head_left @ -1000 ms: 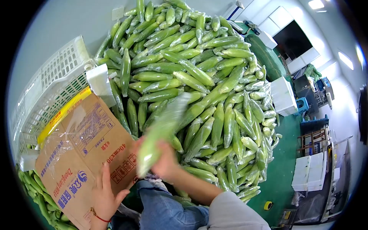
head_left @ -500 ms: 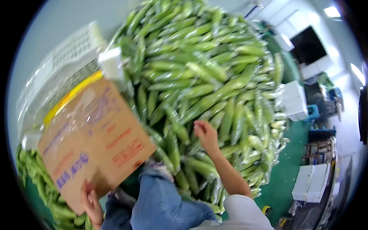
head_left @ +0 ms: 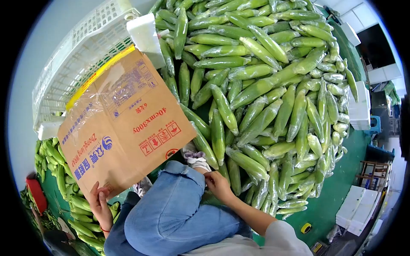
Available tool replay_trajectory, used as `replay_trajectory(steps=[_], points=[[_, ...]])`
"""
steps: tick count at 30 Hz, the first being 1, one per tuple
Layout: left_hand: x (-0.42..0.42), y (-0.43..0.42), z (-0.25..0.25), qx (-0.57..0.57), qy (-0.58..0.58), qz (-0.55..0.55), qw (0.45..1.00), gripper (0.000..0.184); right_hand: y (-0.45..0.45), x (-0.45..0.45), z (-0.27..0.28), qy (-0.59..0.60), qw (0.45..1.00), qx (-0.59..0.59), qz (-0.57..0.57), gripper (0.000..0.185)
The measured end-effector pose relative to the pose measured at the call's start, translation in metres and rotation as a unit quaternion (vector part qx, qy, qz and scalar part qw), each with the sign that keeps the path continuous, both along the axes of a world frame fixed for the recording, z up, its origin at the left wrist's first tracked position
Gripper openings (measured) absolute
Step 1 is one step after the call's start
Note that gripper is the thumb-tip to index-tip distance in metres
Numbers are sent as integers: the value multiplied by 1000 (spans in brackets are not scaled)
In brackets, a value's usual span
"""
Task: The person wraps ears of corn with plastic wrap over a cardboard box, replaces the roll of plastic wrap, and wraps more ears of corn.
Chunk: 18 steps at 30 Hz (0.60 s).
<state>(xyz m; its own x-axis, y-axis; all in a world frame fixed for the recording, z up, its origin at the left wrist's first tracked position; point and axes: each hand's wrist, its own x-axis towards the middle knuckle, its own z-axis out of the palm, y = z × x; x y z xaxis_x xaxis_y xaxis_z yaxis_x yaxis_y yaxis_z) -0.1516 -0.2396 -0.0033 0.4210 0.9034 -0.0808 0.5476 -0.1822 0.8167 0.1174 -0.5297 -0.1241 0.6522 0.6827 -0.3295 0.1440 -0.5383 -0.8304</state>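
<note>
A flat brown cardboard sheet [head_left: 128, 123], printed in red and blue, lies tilted in front of me, with clear film over its upper left part. A yellow strip [head_left: 100, 74] runs along its far edge. My left hand [head_left: 101, 209] is at the sheet's near edge, fingers loosely apart and holding nothing visible. My right hand [head_left: 220, 186] is beside my bent knee, its fingers curled in with nothing seen in them. Nearest to it are film-wrapped ears of corn [head_left: 247, 162], green in their husks, in a large heap. Unwrapped corn [head_left: 83, 213] lies at the left.
A white plastic crate [head_left: 96, 34] stands behind the sheet, with a white foam block [head_left: 145, 36] at its corner. A red object [head_left: 36, 195] lies far left. At right are white foam boxes [head_left: 356, 209] and a yellow tape roll [head_left: 306, 228] on the green floor.
My right hand has drawn back from the corn heap toward my knee. My left hand stays by the sheet's near edge. The camera view has shifted, and the picture is sharper.
</note>
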Motion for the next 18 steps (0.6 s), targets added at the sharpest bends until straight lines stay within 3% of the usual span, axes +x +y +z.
replay_trajectory(steps=[1,3,7,13,16,18], points=[[1,0,0,-7,-4,-2,1000,33,-3,1,1,89,996,-11,-27,23],[5,1,-2,-16,-23,-1,1000,33,-14,-6,-18,132,989,-8,-68,24],[15,-1,5,-9,-28,-30,999,33,-9,-11,0,213,973,15,-90,27],[16,2,-1,-16,-39,-21,999,33,-11,-11,-25,99,994,8,-48,30],[18,1,0,-17,-31,-26,999,33,-11,-11,-26,252,963,16,-97,33],[23,-1,1,-24,-28,-19,999,33,-9,-7,-24,214,973,10,-82,35]])
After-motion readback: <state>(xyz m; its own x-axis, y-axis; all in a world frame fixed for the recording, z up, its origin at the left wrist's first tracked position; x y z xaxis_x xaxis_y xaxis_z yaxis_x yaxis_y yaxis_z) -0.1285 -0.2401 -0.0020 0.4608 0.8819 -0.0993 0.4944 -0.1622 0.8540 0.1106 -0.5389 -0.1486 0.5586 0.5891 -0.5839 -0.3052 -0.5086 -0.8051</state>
